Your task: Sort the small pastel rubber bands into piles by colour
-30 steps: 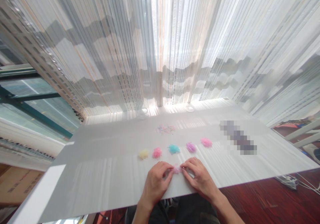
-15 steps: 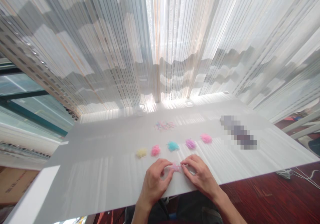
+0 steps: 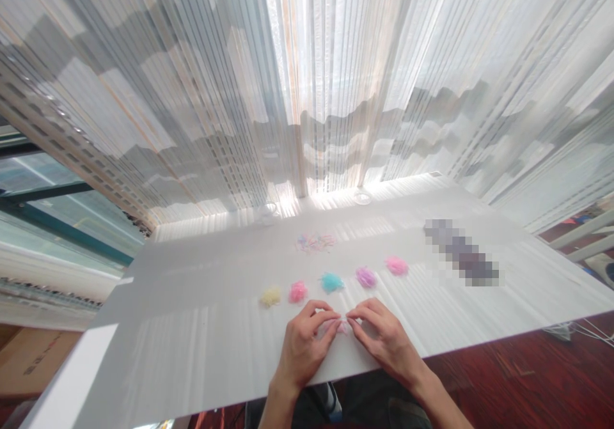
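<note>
Pink strands (image 3: 342,329): on the white table (image 3: 201,339), near its front edge.
Left hand (image 3: 306,341): fingertips close together at the strands; cannot tell if clamped.
Right hand (image 3: 384,336): fingertips beside the strands, grip likewise unclear.
Teal clump (image 3: 331,282): beyond both hands.

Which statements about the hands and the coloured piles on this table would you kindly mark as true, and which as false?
1. The left hand and the right hand are close together at a small pale pink pile. True.
2. The yellow pile is at the left end of the row. True.
3. The purple pile is at the right end of the row. False: a bright pink pile is.
4. The teal pile is in the middle of the row. True.
5. The mixed-colour pile lies nearer the person than the row. False: it lies beyond the row, towards the curtain.
</note>
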Demonstrator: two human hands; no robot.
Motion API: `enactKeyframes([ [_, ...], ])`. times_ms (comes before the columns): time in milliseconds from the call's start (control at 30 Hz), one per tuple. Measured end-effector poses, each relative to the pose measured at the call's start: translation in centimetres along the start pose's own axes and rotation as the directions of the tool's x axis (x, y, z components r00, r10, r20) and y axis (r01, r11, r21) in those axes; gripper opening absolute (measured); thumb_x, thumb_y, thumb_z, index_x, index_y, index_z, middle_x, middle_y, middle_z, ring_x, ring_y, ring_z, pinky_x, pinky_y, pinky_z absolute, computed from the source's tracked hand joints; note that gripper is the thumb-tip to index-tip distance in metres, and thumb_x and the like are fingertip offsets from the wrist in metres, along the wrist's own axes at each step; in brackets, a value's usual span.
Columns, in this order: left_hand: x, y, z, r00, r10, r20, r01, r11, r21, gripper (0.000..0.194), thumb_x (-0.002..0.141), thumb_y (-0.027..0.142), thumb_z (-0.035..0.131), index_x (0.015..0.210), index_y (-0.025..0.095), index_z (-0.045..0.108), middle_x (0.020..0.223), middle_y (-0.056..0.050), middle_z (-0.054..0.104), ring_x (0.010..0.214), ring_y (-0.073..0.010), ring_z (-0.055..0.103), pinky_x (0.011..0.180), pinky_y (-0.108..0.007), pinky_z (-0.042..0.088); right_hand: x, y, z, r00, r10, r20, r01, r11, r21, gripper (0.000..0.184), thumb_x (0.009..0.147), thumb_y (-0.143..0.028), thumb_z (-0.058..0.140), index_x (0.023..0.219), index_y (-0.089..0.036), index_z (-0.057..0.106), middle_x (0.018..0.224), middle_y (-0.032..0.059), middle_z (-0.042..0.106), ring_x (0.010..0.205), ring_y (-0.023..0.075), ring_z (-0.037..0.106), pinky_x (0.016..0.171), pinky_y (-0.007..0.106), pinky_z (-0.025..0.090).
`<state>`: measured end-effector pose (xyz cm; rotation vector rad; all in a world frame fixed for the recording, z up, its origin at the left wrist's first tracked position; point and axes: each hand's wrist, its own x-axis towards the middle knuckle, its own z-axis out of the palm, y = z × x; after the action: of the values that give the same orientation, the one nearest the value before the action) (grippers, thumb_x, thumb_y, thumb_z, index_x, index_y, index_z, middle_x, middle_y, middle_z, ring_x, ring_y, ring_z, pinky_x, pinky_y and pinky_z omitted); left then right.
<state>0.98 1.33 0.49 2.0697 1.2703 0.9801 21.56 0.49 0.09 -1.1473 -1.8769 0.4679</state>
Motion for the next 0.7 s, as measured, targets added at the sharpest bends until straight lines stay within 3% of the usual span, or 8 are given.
enactKeyframes([
  [333,-0.36,-0.16,0.09,0.999,-0.022,-0.032,0.021,1.000,-0.023,0.016,0.098,0.023,0.065,0.106,0.025,0.079,0.102,-0.004,0.072,0.060,-0.0096,0.057,0.059,-0.021,0.052,-0.16,0.48,0.20,0.998,-0.008,0.061,0.009,1.000,-0.003,0.018,0.099,-0.021,0.062,0.117,-0.025,0.066,0.100,0.0065,0.068,0.092,0.0219,0.069,0.080,0.034,0.060],
  [700,-0.14,-0.10,-0.08,1.000,0.016,-0.005,-0.016,1.000,-0.012,0.015,0.100,0.024,0.063,0.106,0.026,0.077,0.099,-0.003,0.072,0.065,-0.0107,0.063,0.060,-0.020,0.054,0.07,0.43,0.03,0.999,-0.008,0.050,0.007,1.000,0.020,0.014,0.100,-0.017,0.060,0.105,-0.024,0.070,0.092,0.0050,0.068,0.084,0.0197,0.068,0.074,0.031,0.058],
])
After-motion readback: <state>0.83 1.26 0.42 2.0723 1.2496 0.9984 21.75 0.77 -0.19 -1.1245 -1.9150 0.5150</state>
